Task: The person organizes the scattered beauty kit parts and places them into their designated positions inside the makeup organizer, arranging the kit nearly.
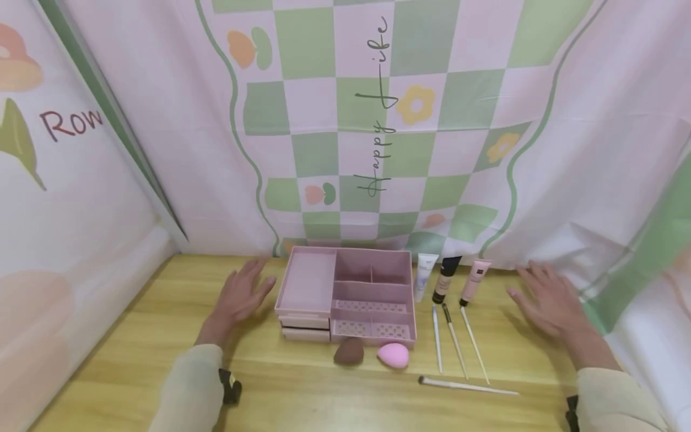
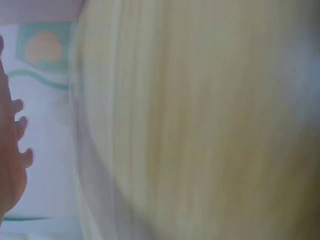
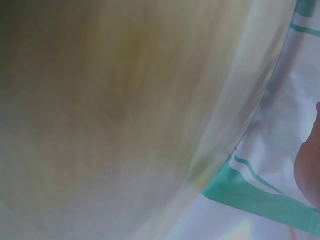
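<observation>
A pink organiser box (image 1: 348,297) with several compartments and small drawers stands at the middle of a wooden table (image 1: 135,354). My left hand (image 1: 243,294) hovers palm down just left of the box, fingers straight, holding nothing. My right hand (image 1: 545,294) hovers palm down to the right of three upright tubes, fingers spread and empty. In the left wrist view the left hand (image 2: 11,150) shows at the left edge over blurred wood. The right wrist view shows only a sliver of the right hand (image 3: 307,170).
In front of the box lie a brown sponge (image 1: 348,351) and a pink sponge (image 1: 393,354). A white tube (image 1: 424,275), a black-capped tube (image 1: 445,279) and a pink tube (image 1: 474,279) stand by the box. Several thin brushes (image 1: 453,339) lie nearby. Patterned cloth (image 1: 378,120) hangs behind.
</observation>
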Demonstrator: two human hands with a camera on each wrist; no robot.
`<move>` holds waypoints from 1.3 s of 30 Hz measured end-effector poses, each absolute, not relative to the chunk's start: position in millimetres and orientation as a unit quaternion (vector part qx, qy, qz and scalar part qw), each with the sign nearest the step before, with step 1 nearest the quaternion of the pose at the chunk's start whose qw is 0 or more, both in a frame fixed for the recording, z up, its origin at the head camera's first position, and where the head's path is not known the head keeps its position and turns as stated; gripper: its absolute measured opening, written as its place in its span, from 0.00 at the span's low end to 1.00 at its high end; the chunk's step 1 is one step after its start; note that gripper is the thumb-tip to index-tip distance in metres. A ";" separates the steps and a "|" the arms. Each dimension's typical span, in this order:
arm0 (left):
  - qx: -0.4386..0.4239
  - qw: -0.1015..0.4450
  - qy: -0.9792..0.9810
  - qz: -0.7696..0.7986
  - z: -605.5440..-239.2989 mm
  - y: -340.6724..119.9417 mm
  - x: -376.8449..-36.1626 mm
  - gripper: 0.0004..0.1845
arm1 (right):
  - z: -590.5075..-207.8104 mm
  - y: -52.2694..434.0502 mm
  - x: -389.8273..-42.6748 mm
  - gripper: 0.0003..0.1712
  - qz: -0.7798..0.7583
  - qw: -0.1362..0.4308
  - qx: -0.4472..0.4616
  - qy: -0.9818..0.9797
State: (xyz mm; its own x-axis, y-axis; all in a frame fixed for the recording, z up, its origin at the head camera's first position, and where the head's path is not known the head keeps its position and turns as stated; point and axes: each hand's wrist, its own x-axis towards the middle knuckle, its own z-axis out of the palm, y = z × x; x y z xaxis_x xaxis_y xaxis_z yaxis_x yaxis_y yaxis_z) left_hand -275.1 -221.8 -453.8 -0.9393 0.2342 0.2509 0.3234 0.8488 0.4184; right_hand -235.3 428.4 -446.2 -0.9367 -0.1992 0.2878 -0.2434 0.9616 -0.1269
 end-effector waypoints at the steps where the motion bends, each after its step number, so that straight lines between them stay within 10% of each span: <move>1: -0.146 0.091 -0.949 -0.266 -452.5 -218.9 -273.5 0.36 | -446.2 428.9 -234.6 0.40 0.085 0.141 0.113 -0.980; 23: -0.167 -0.043 -0.727 -0.665 -430.2 -166.9 -241.6 0.36 | -411.2 383.6 -202.9 0.39 0.290 0.066 0.011 -0.955; 39: -0.157 -0.033 -0.709 -0.687 -433.0 -168.1 -221.5 0.38 | -417.9 337.1 -160.3 0.26 0.360 -0.028 -0.008 -0.932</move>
